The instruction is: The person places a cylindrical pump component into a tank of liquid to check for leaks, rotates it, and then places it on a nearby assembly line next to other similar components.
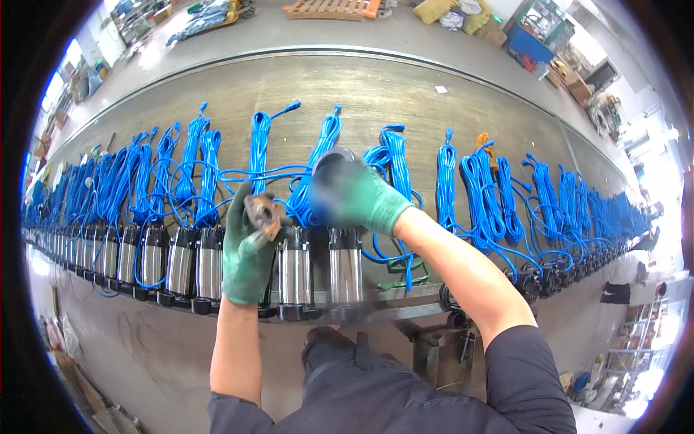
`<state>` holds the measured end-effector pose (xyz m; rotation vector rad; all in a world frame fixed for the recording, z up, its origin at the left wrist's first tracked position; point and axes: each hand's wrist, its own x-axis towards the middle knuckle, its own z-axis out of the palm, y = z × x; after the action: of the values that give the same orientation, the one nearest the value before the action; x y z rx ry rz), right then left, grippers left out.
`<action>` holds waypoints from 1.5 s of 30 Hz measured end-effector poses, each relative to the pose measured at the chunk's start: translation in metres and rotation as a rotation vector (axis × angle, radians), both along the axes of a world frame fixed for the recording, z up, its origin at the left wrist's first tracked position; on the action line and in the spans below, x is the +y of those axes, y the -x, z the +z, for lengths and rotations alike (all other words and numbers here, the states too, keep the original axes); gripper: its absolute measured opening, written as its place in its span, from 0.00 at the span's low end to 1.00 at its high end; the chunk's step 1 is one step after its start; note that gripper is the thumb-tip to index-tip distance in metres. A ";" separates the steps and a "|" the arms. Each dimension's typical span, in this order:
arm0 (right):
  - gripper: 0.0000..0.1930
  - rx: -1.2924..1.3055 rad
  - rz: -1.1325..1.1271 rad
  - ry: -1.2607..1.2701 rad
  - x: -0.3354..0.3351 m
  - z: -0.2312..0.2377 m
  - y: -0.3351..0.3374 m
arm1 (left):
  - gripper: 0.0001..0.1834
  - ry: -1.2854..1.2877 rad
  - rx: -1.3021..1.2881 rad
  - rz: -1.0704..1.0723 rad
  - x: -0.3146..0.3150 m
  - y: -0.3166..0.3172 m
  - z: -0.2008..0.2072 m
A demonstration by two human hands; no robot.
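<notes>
Green gloves cover both of my hands. In my left hand (246, 253) is a brownish metal part (266, 214) with a round hole and flange-like ears, gripped between thumb and fingers. My right hand (372, 199) reaches over the bench, closed around a dark, round, cup-like piece (336, 157); motion blurs its lower side. Just below the hands stand two silver cylinders, one a pump-like motor body (295, 266) with black ends, the other a similar body (345, 266). Bundles of blue cable (327, 137) lie behind them, partly hidden by the right hand.
A long row of similar silver bodies (182, 262) lines the bench's near edge to the left, with blue cable coils (258, 145) on the bench top (376, 83). More coils (446, 177) and black pump ends run rightward. An orange glove (484, 142) lies among them. A pallet (332, 9) sits on the floor beyond.
</notes>
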<state>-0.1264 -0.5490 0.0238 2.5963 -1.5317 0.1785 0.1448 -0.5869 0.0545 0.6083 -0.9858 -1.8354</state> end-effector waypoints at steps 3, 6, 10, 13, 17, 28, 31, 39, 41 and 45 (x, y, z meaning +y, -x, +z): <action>0.09 0.047 -0.023 -0.030 0.002 0.003 -0.008 | 0.51 -0.016 -0.020 0.022 -0.010 0.013 0.004; 0.10 0.026 -0.085 -0.057 -0.007 0.004 -0.014 | 0.45 -0.043 0.043 0.034 -0.019 0.023 -0.001; 0.18 0.218 -0.151 -0.257 -0.038 0.020 -0.046 | 0.41 0.044 -0.147 0.034 -0.041 0.017 -0.030; 0.23 0.144 -0.125 -0.296 -0.034 0.003 -0.047 | 0.40 0.042 -0.275 -0.013 -0.065 0.015 -0.057; 0.24 0.066 -0.133 -0.234 -0.013 -0.035 -0.045 | 0.38 0.145 -0.519 -0.092 -0.096 0.006 -0.086; 0.30 -0.146 -0.352 -0.115 0.017 -0.058 -0.044 | 0.42 0.682 -1.052 -0.228 -0.134 0.073 -0.127; 0.29 -0.222 -0.401 -0.135 0.027 -0.060 -0.047 | 0.46 0.722 -1.130 -0.171 -0.151 0.088 -0.134; 0.26 -0.580 -0.582 -0.300 0.103 -0.035 -0.032 | 0.43 0.304 -0.875 -0.274 -0.191 0.090 -0.172; 0.25 -0.627 -0.657 -0.345 0.134 -0.029 -0.022 | 0.41 -0.156 -0.599 -0.323 -0.191 0.091 -0.171; 0.24 -0.596 -0.805 -0.354 0.196 -0.029 -0.009 | 0.45 0.412 -0.941 -0.176 -0.195 0.077 -0.200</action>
<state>-0.1177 -0.3533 -0.0057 1.9717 -2.9002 0.6798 0.0677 -0.7820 -0.1455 1.1829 -2.0188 -1.3831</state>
